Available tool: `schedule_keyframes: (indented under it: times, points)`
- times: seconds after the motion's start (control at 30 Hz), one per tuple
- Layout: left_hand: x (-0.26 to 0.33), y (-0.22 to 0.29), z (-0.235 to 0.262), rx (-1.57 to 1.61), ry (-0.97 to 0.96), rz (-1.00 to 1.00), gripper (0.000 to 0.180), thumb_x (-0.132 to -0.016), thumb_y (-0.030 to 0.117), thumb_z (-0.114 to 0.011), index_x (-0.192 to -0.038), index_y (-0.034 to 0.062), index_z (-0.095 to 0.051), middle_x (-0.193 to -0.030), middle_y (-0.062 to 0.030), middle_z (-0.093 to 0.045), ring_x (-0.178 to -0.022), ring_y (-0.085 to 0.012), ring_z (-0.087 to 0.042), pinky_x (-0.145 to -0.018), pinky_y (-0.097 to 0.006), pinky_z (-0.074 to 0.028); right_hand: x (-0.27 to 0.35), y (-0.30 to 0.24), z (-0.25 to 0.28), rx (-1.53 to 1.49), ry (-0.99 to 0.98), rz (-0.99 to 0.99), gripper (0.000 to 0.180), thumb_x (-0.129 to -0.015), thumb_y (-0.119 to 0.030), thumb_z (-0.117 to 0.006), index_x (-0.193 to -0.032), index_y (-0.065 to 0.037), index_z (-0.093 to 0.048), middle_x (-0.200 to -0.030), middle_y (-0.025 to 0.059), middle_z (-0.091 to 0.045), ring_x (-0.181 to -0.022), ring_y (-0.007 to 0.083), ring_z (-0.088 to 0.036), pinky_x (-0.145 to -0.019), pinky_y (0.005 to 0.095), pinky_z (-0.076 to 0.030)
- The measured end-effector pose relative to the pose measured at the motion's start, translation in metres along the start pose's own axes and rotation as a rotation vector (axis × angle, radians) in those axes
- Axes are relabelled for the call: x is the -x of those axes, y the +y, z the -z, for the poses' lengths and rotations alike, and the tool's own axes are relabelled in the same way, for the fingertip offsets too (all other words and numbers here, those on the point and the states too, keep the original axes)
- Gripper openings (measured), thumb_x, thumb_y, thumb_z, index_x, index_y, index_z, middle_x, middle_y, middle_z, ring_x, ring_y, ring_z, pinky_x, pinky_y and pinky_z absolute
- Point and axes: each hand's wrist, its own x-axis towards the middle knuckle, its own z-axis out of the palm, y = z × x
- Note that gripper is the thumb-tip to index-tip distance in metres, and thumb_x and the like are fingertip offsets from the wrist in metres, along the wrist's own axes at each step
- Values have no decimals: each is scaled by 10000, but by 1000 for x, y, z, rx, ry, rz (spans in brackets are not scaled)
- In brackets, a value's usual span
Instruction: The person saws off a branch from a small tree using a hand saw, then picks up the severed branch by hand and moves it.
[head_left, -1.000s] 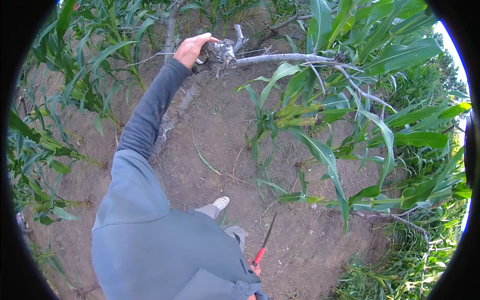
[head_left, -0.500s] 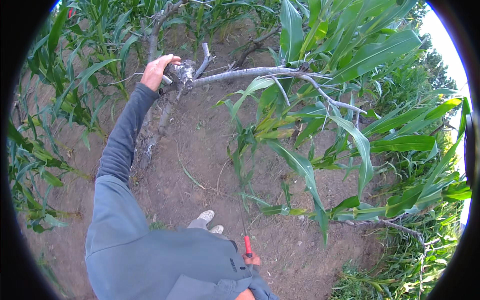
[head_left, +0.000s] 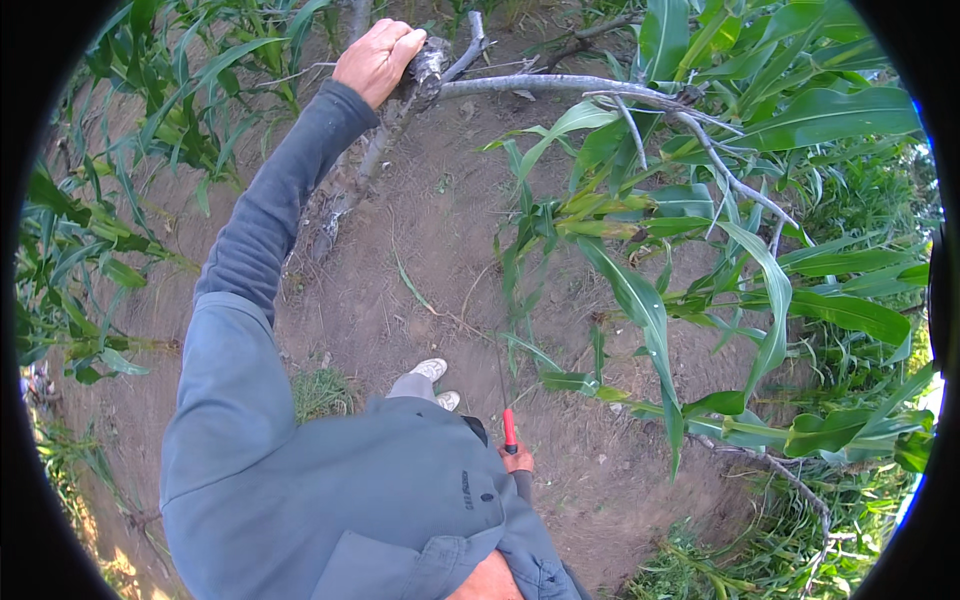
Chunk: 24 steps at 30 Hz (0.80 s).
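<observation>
My left hand (head_left: 380, 62) is closed on a stub of a bare tree, at the top of the view. Right beside it is a rough, knobbly grey knot (head_left: 428, 68), and below it the pale trunk (head_left: 372, 160) slants down to the soil. From the knot a bare grey branch (head_left: 560, 84) stretches right into the leaves. Low and near my body, my right hand (head_left: 517, 458) grips a tool with a red handle (head_left: 510, 430). Its long, thin, dark shaft or blade points away over the ground; its exact kind cannot be made out.
Tall corn plants (head_left: 640, 310) lean in from the right, their long leaves hanging over the soil. More corn (head_left: 110, 240) stands at the left. Another bare branch (head_left: 800, 485) lies among leaves at the lower right. My pale shoes (head_left: 430, 370) stand on brown dirt (head_left: 350, 290).
My left hand has gone from fingers stretched over the stub to closed around it. The tree and plants sit higher and farther right in view. My right hand still holds the red-handled tool.
</observation>
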Motion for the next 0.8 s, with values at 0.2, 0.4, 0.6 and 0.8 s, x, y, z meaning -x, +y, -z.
schedule_keyframes:
  times: [0.2,0.4,0.6,0.8]
  points:
    - [-7,23,13,-225,-100,-1,200,-896,247,-491,-981,67,-508,-897,-129,-534,-860,-313,-560,-713,-387,-466,-5,16,-4,69,-56,-1,351,-669,-351,-748,-908,-104,-675,-849,147,-669,-832,316,-646,-748,406,-496]
    - [-9,35,25,-392,-145,-111,217,-783,124,-516,-980,32,-512,-843,-136,-502,-814,-314,-548,-659,-391,-472,-3,42,-28,20,-126,-64,296,-684,-281,-741,-877,-69,-667,-777,113,-666,-739,231,-655,-708,375,-508]
    - [-5,16,30,-398,-260,-167,362,-763,102,-561,-1105,6,-490,-888,-161,-511,-838,-326,-552,-711,-384,-479,-21,105,-81,-5,-144,-57,261,-716,-185,-735,-870,-20,-602,-656,89,-623,-517,171,-613,-496,325,-517]
    - [-4,11,24,-356,-274,-194,319,-810,113,-523,-1110,7,-499,-891,-165,-516,-852,-324,-562,-721,-383,-478,-15,78,-79,-184,-126,-262,254,-708,-194,-735,-844,-19,-610,-652,92,-611,-550,173,-622,-531,347,-517]
